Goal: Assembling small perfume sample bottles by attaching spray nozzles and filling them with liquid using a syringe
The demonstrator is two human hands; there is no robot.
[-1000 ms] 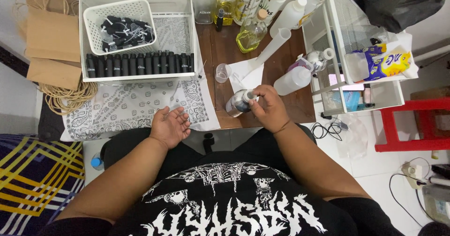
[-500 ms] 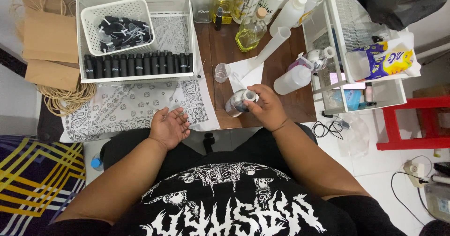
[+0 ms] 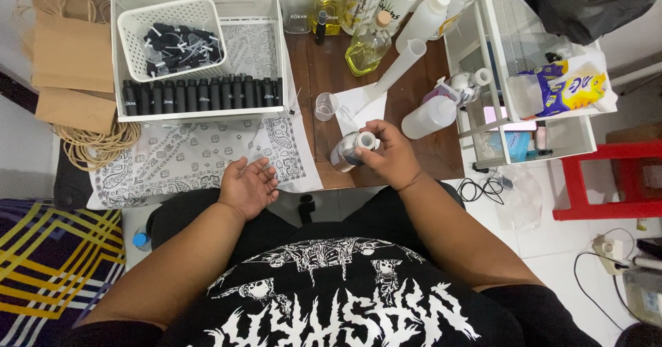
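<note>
Silver bottle (image 3: 347, 150) gripped in my right hand (image 3: 387, 155), fingers closed round it above the brown table's (image 3: 414, 155) near edge; long axis tilted, white cap toward me. My left hand (image 3: 247, 185) lies open, empty, palm up, leftward, apart.
</note>
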